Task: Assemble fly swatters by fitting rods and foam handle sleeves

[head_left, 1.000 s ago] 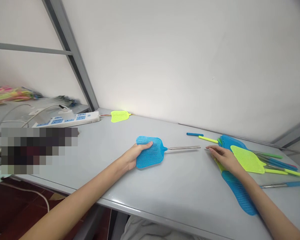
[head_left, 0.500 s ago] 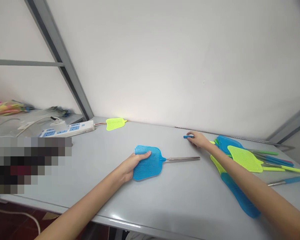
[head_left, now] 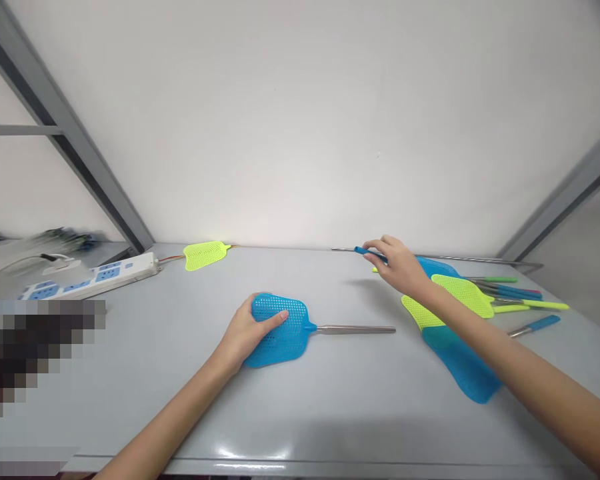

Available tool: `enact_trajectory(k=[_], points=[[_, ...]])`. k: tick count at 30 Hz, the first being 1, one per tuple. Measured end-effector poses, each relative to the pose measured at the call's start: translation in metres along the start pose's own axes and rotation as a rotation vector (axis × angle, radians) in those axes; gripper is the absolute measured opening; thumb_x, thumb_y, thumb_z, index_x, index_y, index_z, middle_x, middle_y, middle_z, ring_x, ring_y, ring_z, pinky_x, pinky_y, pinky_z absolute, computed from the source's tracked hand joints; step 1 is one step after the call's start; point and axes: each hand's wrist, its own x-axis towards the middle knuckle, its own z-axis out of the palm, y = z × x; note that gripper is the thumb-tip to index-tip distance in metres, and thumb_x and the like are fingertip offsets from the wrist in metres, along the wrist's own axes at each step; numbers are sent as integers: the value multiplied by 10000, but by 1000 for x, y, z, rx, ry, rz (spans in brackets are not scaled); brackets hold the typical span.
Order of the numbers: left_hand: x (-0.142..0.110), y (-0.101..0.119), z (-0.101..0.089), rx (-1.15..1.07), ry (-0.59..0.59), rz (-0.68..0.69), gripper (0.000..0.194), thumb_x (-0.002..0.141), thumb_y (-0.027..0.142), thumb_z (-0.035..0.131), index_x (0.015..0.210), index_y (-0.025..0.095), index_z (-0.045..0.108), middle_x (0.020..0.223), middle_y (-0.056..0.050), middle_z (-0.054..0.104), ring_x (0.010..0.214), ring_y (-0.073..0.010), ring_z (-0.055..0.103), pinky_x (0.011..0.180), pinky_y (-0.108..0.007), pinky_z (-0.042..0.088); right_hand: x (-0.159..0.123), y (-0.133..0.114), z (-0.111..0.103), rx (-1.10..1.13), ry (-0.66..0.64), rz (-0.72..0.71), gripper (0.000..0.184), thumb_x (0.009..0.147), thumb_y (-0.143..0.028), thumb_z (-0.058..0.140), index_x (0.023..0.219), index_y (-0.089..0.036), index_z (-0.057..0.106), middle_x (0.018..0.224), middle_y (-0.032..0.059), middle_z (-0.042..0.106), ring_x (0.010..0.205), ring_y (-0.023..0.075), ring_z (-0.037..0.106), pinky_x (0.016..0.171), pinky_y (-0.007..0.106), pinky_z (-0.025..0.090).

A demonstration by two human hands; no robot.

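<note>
With its thumb on top of the mesh, my left hand [head_left: 247, 333] is closed on the head of a blue fly swatter [head_left: 286, 333]. The swatter's bare metal rod [head_left: 355, 329] points right, with no grip on its end. My right hand [head_left: 394, 264] pinches a short blue tube, a handle grip [head_left: 360, 250], above the table toward the back. The grip's near part is hidden by the fingers. Below and right of that hand lie a yellow swatter head [head_left: 460, 297] and a blue swatter head [head_left: 465, 367], partly covered by my forearm.
Several swatter handles [head_left: 520, 291] lie in the pile at right. A thin metal rod [head_left: 485, 259] runs along the wall. A yellow swatter head [head_left: 206, 256] lies at the back left, near a white power strip [head_left: 125, 275]. A grey frame post [head_left: 90, 160] stands left.
My right hand has lifted the blue grip up from near the table surface and tilted it. My left hand still holds the swatter head. The view has shifted to the right.
</note>
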Motion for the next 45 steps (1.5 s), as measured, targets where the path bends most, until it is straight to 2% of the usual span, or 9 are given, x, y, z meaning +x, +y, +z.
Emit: enact_trajectory(k=[3,9,13,15,19,21,24,29,45], points=[[4,-3,-1,337,199,144,613,597,513,595,1114,231,424,973,-68,548,929,-280,518,776,-400,415,-28,4,-14,23,-17,-24,219,831,-320,367,939,-196,512,928,71,490,887,185,453,775,311,366],[14,-16,-3,649,137,220,491,650,537,507,997,190,522,986,-87,457,1003,-283,432,855,-412,351,-85,18,-28,251,-367,206,286,851,-367,274,950,-198,483,705,12,528,639,135,482,614,275,401],[16,-15,5,786,201,390,456,711,478,476,1049,176,522,1096,-118,395,1055,-298,375,896,-458,285,-106,25,-32,277,-374,300,393,824,-450,313,1033,-200,533,729,22,551,660,148,487,627,286,404],[11,-7,13,784,102,533,405,771,450,412,1094,217,488,1147,-94,387,1075,-271,369,911,-441,276,-110,28,-30,286,-379,346,426,804,-484,338,1039,-205,558,753,30,574,660,156,492,615,292,407],[-1,16,37,727,-373,741,341,815,430,368,1116,290,448,1131,-34,437,1037,-205,414,872,-342,337,-110,28,-25,321,-424,316,410,789,-482,376,1013,-224,601,908,47,612,781,186,522,675,303,417],[-2,22,49,736,-457,819,285,825,392,376,1055,264,484,1046,-38,480,962,-196,450,827,-333,357,-109,24,-23,314,-474,257,388,788,-469,391,1009,-239,612,982,44,607,853,195,520,723,305,409],[6,22,63,769,-442,903,211,861,281,327,918,216,519,909,-35,519,831,-175,475,750,-326,365,-109,20,-24,270,-531,201,383,792,-467,389,1023,-255,609,964,41,612,867,196,519,740,304,401],[15,14,67,748,-388,933,212,869,209,299,812,197,502,821,-23,530,755,-158,472,682,-304,353,-110,19,-29,259,-563,191,387,795,-480,380,1020,-262,608,892,41,596,821,185,518,734,308,398],[13,11,62,737,-375,918,171,861,168,311,810,186,473,838,-23,522,762,-156,452,687,-302,349,-109,16,-21,292,-560,193,372,781,-479,417,999,-253,618,899,40,602,818,183,518,719,298,406]])
